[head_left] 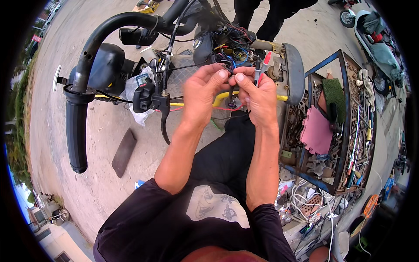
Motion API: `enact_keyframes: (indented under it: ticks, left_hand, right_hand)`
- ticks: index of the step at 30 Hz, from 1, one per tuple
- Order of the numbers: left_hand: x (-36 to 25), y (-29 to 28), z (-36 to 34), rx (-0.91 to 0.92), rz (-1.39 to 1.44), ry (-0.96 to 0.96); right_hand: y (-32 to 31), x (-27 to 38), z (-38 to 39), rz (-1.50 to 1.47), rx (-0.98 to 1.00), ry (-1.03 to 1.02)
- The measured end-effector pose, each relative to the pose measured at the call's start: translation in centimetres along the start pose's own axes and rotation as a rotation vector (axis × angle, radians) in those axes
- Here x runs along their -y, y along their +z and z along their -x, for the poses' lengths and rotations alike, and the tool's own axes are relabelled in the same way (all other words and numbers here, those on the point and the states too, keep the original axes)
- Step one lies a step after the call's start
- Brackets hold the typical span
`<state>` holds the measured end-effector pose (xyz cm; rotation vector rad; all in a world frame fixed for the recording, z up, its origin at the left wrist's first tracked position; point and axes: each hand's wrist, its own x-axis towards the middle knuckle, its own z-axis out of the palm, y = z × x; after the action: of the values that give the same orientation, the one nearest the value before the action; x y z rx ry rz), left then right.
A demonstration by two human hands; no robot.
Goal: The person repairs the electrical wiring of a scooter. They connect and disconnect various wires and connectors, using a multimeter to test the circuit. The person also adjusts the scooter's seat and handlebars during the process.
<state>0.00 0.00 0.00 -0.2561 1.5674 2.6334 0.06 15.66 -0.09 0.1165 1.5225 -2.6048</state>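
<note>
Both hands are closed in a pinch, thumbs close together, at a tangle of coloured wires [227, 48] on a partly dismantled scooter. My left hand [203, 91] holds dark wires between thumb and fingertips. My right hand [257, 98] grips wires beside it and has red and black pen-like probes [266, 60] upright at its fingers. The exact contact point is hidden by the fingertips. A black handlebar grip [76, 135], a brake lever [165, 131] and a switch housing with a small display [142, 96] are to the left. A crumpled plastic bag [133, 91] hangs behind them.
A metal-framed tray [340, 131] of tools and scrap, with a pink foam mat [315, 130], stands at the right above tangled white cables [301, 201]. A person's dark-clad legs [266, 22] stand beyond the scooter. A flat dark plate [124, 153] lies on the ground; another scooter [373, 48] is parked behind.
</note>
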Motion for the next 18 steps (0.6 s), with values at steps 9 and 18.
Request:
enact_keyframes:
  ticks: [9, 18]
  left_hand:
    - [0.0, 0.7, 0.2, 0.054, 0.014, 0.019]
    - [-0.8, 0.9, 0.4, 0.025, 0.092, 0.02]
  right_hand:
    - [0.7, -0.3, 1.4, 0.063, -0.113, -0.121]
    - [-1.7, -2.9, 3.9, 0.357, -0.346, -0.151]
